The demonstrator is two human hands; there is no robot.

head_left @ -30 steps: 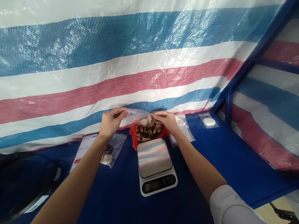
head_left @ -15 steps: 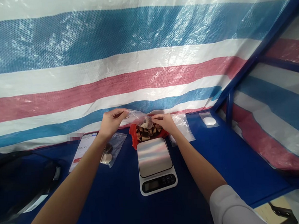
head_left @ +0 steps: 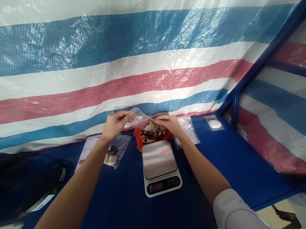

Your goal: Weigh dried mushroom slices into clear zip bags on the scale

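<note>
My left hand (head_left: 117, 124) pinches one upper corner of a clear plastic bag (head_left: 140, 116). On the bag's other side, the fingers of my right hand (head_left: 169, 123) are closed on its edge. Pale pieces show in the bag's lower part, which hangs over a red bag (head_left: 139, 139) full of brown and cream dried slices (head_left: 152, 135). Directly in front of the red bag lies a white kitchen scale (head_left: 160, 166) with a bare metal plate; its display looks dark. A filled zip bag (head_left: 116, 151) with dark and pale pieces rests near my left forearm.
A phone (head_left: 86, 150) with a timer on its screen lies at the left, partly behind my forearm. Flat clear bags (head_left: 188, 130) lie right of the red bag. A white oval object (head_left: 214, 124) sits farther right. A black bag (head_left: 24, 186) occupies the left side; striped sheeting hangs behind.
The view has shifted slightly. Both hands keep their hold on the clear bag, whose upper edge now stands a little higher beside my left hand.
</note>
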